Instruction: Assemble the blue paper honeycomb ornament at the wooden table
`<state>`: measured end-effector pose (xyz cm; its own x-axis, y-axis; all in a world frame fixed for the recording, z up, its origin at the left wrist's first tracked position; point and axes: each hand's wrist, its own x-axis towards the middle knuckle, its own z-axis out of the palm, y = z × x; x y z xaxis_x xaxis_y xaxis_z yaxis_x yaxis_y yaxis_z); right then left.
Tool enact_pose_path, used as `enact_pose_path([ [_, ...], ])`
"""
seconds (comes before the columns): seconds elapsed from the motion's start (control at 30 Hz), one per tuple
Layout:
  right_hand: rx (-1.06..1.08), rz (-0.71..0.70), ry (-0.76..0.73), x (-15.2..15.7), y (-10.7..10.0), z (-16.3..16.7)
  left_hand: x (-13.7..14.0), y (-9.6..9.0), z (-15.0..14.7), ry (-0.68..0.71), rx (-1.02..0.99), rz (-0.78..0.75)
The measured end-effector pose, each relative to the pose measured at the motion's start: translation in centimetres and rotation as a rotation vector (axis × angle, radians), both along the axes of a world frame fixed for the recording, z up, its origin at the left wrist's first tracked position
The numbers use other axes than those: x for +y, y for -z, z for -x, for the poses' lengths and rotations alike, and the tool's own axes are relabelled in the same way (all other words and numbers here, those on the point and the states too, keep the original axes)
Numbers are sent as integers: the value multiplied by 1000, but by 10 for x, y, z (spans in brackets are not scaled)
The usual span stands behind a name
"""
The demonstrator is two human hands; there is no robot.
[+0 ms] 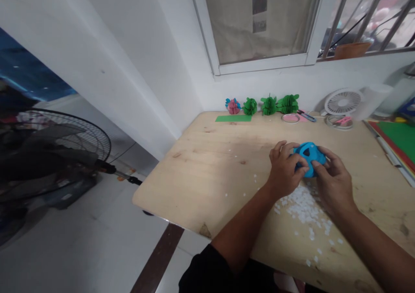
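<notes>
Between both hands, above the table, is a blue paper craft figure (310, 154) with a dark patch and a small pale bit on its top. My left hand (287, 167) grips its left side, fingers curled. On the right side, my right hand (335, 176) holds it with the thumb on the near face and the fingers behind. Just below the hands lies a loose heap of small white paper bits (303, 204), some scattered toward the near edge. The hands cover the figure's sides.
Along the wall stand a pink-and-blue paper figure (233, 106) and several green ones (268, 105), near a green strip (233, 118) and a cutter (306, 116). A small white fan (343, 102) and coloured sheets (397, 139) are at right. A large black fan (55, 150) stands left of the table (194, 176).
</notes>
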<state>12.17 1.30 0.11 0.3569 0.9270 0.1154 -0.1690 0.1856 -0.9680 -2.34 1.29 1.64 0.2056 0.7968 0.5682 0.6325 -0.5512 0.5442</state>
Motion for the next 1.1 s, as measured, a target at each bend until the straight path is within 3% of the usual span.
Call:
enact_pose_path([
  [0.17, 82, 24, -4, 4, 0, -4, 3, -6, 6, 154, -76, -2],
  [0.4, 94, 29, 14, 3, -2, -3, 8, -5, 12, 196, -166, -3],
  [0.63, 11, -14, -43, 0, 0, -3, 7, -3, 12, 62, -348, -26],
  [0.8, -79, -67, -96, -5, -1, 1, 10, 2, 8, -28, -427, 136],
  [0.9, -76, -72, -120, -7, -1, 1, 10, 3, 6, -35, -465, 212],
  [1.1, -140, -55, -100, -8, -4, -2, 6, 2, 3, -37, -447, 168],
])
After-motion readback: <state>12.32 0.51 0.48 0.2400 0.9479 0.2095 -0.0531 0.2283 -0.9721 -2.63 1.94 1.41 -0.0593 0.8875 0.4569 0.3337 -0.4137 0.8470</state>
